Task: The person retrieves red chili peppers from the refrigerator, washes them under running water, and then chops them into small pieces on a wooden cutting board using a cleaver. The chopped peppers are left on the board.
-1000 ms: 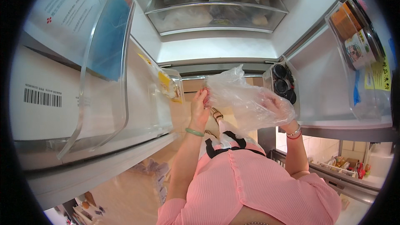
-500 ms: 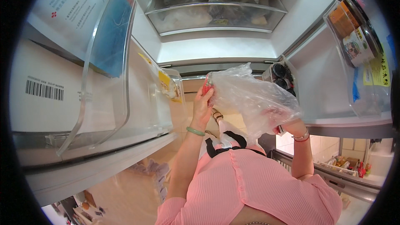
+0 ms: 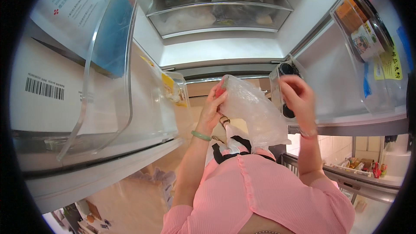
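— Biggest container?
— The fridge [image 3: 221,54], across the top. Left bin [image 3: 108,108] holds a blue packet [image 3: 112,45]; drawer [image 3: 219,31], top centre, pale bags [image 3: 188,19]; right bin [image 3: 383,113], jars [image 3: 367,41].
— The bag [image 3: 255,112]?
— Centre, pinched with something red [image 3: 221,89] in the left grip [image 3: 211,107].
— Right grip [image 3: 301,99]?
— Right of centre, curled near a small bin [image 3: 274,89] with black lids [image 3: 286,68]; can't tell whether the fingers meet.

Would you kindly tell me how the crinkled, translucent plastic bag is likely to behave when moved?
The crinkled, translucent plastic bag is probably floppy, since it sags in wrinkles from the left hand. It looks light for its size, being thin film, and may feel slippery, given its glossy highlights.
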The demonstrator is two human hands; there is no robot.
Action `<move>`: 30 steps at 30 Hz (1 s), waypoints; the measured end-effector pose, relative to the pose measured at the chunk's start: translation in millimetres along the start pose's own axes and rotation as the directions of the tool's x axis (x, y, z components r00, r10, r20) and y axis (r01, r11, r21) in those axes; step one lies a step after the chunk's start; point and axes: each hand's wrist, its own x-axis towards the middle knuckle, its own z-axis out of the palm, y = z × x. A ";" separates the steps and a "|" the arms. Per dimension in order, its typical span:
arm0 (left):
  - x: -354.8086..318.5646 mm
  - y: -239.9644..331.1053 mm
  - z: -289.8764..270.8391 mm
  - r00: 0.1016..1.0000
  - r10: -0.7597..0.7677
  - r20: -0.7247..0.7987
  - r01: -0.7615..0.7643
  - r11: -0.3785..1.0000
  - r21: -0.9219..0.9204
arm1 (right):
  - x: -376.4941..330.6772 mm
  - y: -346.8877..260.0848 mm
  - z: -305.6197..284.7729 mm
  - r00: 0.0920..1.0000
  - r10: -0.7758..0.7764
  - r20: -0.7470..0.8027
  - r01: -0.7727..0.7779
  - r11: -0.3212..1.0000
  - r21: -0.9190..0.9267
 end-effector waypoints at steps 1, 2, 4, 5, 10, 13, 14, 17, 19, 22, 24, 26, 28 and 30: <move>-2.8 3.7 7.5 0.997 -0.046 0.058 0.050 0.997 -0.062 | 21.5 17.7 13.9 0.996 -0.095 0.002 0.095 0.995 -0.029; -4.3 6.0 14.2 0.992 -0.091 0.091 0.104 0.984 -0.146 | 42.1 34.2 24.5 0.982 -0.189 0.004 0.189 0.980 -0.060; -7.2 10.6 21.7 0.974 -0.164 0.156 0.206 0.931 -0.303 | 70.2 50.3 41.9 0.982 0.023 0.189 0.030 0.961 -0.274; -6.7 10.7 22.8 0.969 -0.151 0.195 0.205 0.934 -0.294 | 77.1 59.6 45.5 0.947 0.142 0.289 -0.063 0.963 -0.263; -7.1 19.2 22.6 0.987 0.056 0.148 -0.070 0.993 0.090 | 68.5 120.6 68.9 0.704 0.279 0.653 -0.261 0.957 -0.127; -3.3 17.8 25.8 0.962 0.270 0.050 -0.269 0.891 0.364 | 46.3 121.4 67.1 0.549 0.337 0.765 -0.467 0.882 -0.054; 1.4 15.0 24.3 0.942 0.333 0.049 -0.325 0.860 0.392 | 43.1 122.0 69.5 0.530 0.353 0.771 -0.492 0.869 -0.059; 17.2 3.2 15.2 0.867 0.492 0.082 -0.449 0.697 0.559 | 35.6 95.3 77.4 0.465 0.370 0.804 -0.569 0.821 -0.049; 20.5 5.1 8.4 0.809 0.573 0.133 -0.453 0.463 0.761 | 35.5 88.0 79.5 0.536 0.408 0.739 -0.477 0.869 -0.134; 23.2 3.8 3.6 0.883 0.458 0.105 -0.425 0.685 0.592 | 43.9 121.5 74.2 0.711 0.353 0.608 -0.319 0.933 -0.167; 6.8 14.9 16.3 0.952 0.277 0.131 -0.306 0.889 0.341 | 49.0 129.0 67.1 0.761 0.372 0.532 -0.335 0.927 -0.168; -6.6 26.2 20.2 0.977 0.136 0.161 -0.153 0.983 0.099 | 49.8 103.4 62.7 0.727 0.477 0.493 -0.464 0.872 -0.160; -11.7 33.1 20.3 0.980 0.027 0.195 -0.004 0.993 -0.117 | 51.9 103.6 58.9 0.718 0.477 0.508 -0.454 0.873 -0.178; -10.4 28.5 16.9 0.985 0.073 0.157 -0.077 0.997 0.021 | 53.9 103.0 55.8 0.695 0.481 0.535 -0.464 0.868 -0.177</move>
